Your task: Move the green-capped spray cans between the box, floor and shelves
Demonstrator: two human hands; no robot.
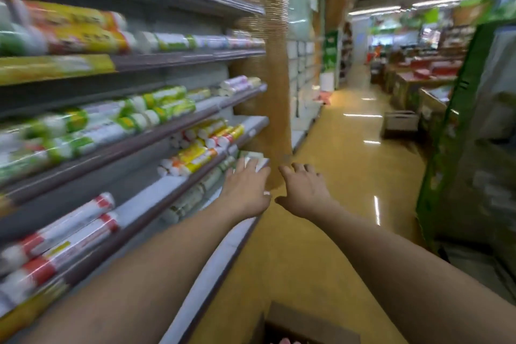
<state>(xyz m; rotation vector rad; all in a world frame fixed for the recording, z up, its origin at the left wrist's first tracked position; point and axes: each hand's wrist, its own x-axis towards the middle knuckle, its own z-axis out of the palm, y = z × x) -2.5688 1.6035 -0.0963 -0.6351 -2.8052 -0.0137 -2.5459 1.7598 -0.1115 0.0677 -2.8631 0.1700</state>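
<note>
Gripping a pale, blurred packet (254,162), left hand (245,193).

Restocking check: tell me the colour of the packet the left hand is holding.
Pale, whitish with some green, though blurred; the packet in the left hand shows in the head view.

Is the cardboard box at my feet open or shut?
Open. The cardboard box at the bottom edge of the head view shows a dark inside below its raised brown flap. What it holds cannot be told.

shelves (178,58): wrapped rolls (192,159) | brown pillar (265,64) | cardboard box (307,324) on floor
</note>
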